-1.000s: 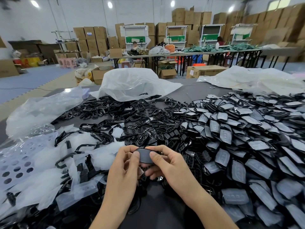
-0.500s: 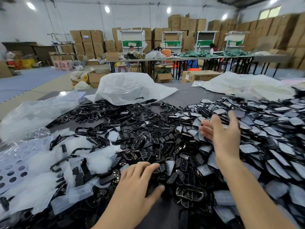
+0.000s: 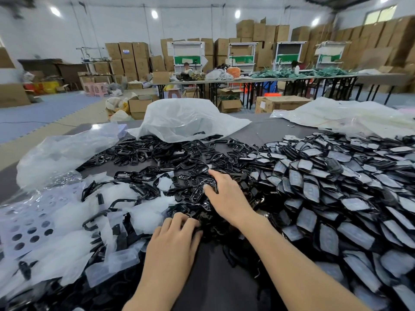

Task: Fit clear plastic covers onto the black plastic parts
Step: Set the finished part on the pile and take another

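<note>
A worker's right hand (image 3: 226, 196) is reaching into a heap of black plastic parts (image 3: 179, 158) spread over a dark desk (image 3: 220, 283). Its fingers are partly curled, and the thumb and forefinger are closing on either side of one glossy black frame (image 3: 198, 194). The left hand (image 3: 173, 241), nearer the worker and just left of the right wrist, is lying palm down with its fingertips (image 3: 179, 221) curled into the near edge of the same heap. Whether it is holding anything cannot be told from here.

Just left of the left hand, clear plastic covers (image 3: 143, 212) are lying loose among more black pieces, some of them overlapping. Further left, a pale sheet punched with round holes (image 3: 27, 225) is resting at the desk's edge. To the right of both hands, a deep pile of covered parts (image 3: 336, 198) is fanning out, each dark piece carrying a greyish face.

Beyond the hands, a crumpled white plastic bag (image 3: 184, 117) is sitting on the far side of the black heap, and a clear bag (image 3: 62, 151) is slumping off to the left. Well behind, long tables (image 3: 269, 78) are running across the room in front of stacked cardboard boxes (image 3: 128, 57).
</note>
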`<action>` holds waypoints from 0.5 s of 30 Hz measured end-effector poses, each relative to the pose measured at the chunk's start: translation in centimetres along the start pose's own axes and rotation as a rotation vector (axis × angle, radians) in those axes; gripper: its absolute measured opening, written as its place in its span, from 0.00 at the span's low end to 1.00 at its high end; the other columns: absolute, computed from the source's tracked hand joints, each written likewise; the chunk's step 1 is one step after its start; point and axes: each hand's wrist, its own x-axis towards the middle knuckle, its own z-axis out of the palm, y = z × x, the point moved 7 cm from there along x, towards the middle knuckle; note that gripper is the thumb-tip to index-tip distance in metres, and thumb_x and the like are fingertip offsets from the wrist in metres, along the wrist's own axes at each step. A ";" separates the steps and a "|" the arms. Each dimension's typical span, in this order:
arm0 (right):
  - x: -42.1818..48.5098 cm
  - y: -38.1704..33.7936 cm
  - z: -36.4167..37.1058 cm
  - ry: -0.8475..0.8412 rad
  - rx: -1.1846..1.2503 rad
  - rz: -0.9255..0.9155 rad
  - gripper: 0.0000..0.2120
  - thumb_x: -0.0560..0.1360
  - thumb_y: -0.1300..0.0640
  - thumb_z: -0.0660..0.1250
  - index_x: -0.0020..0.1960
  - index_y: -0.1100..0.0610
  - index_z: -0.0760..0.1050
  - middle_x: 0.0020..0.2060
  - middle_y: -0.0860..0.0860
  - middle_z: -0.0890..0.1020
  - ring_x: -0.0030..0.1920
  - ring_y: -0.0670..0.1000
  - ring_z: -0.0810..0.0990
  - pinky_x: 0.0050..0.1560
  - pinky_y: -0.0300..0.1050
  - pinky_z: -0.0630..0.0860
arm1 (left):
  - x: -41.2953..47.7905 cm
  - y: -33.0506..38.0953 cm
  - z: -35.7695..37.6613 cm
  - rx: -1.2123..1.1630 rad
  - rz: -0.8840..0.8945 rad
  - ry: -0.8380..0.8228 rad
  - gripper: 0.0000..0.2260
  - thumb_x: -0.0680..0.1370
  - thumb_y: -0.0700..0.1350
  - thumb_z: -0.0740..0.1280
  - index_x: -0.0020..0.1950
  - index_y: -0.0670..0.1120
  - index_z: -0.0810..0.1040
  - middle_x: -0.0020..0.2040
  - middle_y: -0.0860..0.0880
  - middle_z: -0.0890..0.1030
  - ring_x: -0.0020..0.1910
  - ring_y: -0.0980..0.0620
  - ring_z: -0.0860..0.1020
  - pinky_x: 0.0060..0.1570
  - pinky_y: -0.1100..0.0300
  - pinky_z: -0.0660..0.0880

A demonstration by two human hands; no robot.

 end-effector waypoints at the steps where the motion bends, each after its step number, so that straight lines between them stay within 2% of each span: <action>1: 0.6 0.1 0.8 -0.054 -0.045 0.026 0.26 0.82 0.46 0.60 0.78 0.50 0.62 0.74 0.54 0.68 0.73 0.57 0.66 0.73 0.55 0.63 | 0.0 0.0 -0.2 -0.020 -0.003 0.010 0.05 0.75 0.50 0.72 0.48 0.52 0.80 0.45 0.55 0.77 0.41 0.51 0.78 0.39 0.56 0.77; 4: 1.4 0.6 2.5 -0.144 -0.173 0.070 0.25 0.79 0.43 0.61 0.74 0.50 0.67 0.72 0.54 0.69 0.71 0.59 0.68 0.71 0.55 0.65 | 0.2 -0.6 -0.4 -0.102 -0.076 0.013 0.08 0.79 0.53 0.63 0.49 0.52 0.79 0.45 0.57 0.78 0.43 0.53 0.79 0.40 0.57 0.77; 7: 1.1 0.9 2.2 -0.070 -0.115 0.067 0.17 0.78 0.46 0.64 0.65 0.51 0.74 0.64 0.53 0.76 0.64 0.57 0.73 0.66 0.53 0.70 | 0.3 -1.6 -0.3 -0.260 -0.190 0.015 0.18 0.80 0.60 0.53 0.54 0.55 0.80 0.48 0.60 0.77 0.47 0.59 0.77 0.43 0.59 0.76; 10: 0.1 1.1 1.0 -0.006 0.010 0.055 0.10 0.78 0.47 0.65 0.56 0.50 0.77 0.56 0.49 0.78 0.59 0.52 0.75 0.58 0.47 0.71 | 0.3 -1.8 -0.8 -0.465 -0.246 0.069 0.20 0.79 0.62 0.53 0.59 0.56 0.80 0.49 0.61 0.71 0.50 0.60 0.74 0.47 0.60 0.74; 12: -1.1 1.2 -0.7 0.090 0.112 0.036 0.06 0.78 0.47 0.66 0.51 0.48 0.78 0.51 0.45 0.79 0.51 0.44 0.76 0.49 0.36 0.69 | 0.3 -1.8 -1.4 -0.533 -0.283 0.112 0.19 0.80 0.62 0.53 0.62 0.59 0.78 0.48 0.60 0.68 0.51 0.58 0.72 0.49 0.62 0.72; 13: -1.9 1.3 -1.7 0.148 0.172 0.041 0.04 0.78 0.47 0.67 0.48 0.46 0.78 0.47 0.43 0.80 0.46 0.40 0.77 0.44 0.31 0.68 | 0.2 -1.8 -1.7 -0.564 -0.303 0.128 0.18 0.80 0.62 0.53 0.62 0.60 0.77 0.48 0.61 0.68 0.51 0.58 0.72 0.49 0.64 0.71; 15: -3.7 1.9 -3.5 0.249 0.353 0.081 0.05 0.77 0.47 0.68 0.45 0.46 0.78 0.38 0.42 0.83 0.40 0.38 0.80 0.39 0.28 0.71 | 0.2 -1.8 -2.1 -0.672 -0.343 0.147 0.15 0.81 0.60 0.54 0.59 0.61 0.78 0.47 0.62 0.74 0.50 0.60 0.75 0.48 0.69 0.70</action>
